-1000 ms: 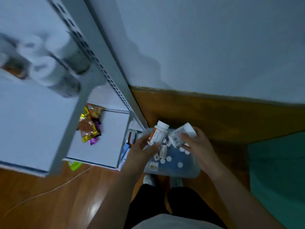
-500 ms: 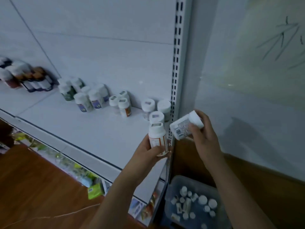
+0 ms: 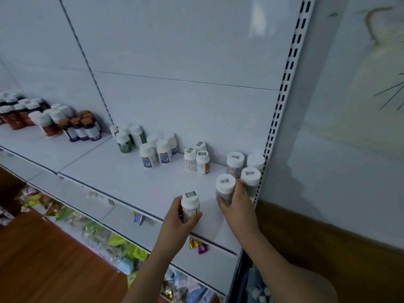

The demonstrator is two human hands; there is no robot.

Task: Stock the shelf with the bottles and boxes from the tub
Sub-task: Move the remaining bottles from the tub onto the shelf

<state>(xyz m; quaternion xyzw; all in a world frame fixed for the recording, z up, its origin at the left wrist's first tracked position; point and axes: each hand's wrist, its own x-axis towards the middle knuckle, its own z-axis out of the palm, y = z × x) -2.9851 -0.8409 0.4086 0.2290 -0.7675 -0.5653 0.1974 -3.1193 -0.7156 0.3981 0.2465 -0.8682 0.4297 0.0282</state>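
My left hand [image 3: 178, 219] grips a white-capped bottle with an orange label [image 3: 189, 204], upright over the front part of the white shelf [image 3: 122, 178]. My right hand [image 3: 237, 204] grips a clear white-capped bottle [image 3: 225, 186] standing upright on the shelf near its right end, just in front of three similar bottles [image 3: 250, 176]. The tub [image 3: 258, 287] shows only as a dark corner with small bottles at the bottom edge, partly hidden by my right forearm.
Groups of white-capped bottles [image 3: 161, 149] stand along the shelf's back panel, with darker bottles [image 3: 80, 127] further left. The slotted upright [image 3: 282, 101] bounds the shelf on the right. Snack packets [image 3: 122, 250] fill the lower shelf. Wooden floor [image 3: 43, 265] lies at the lower left.
Both hands came up from the tub with a bottle each. The right bottle went from tilted in the air to upright on the shelf; the left bottle moved over the shelf's front.
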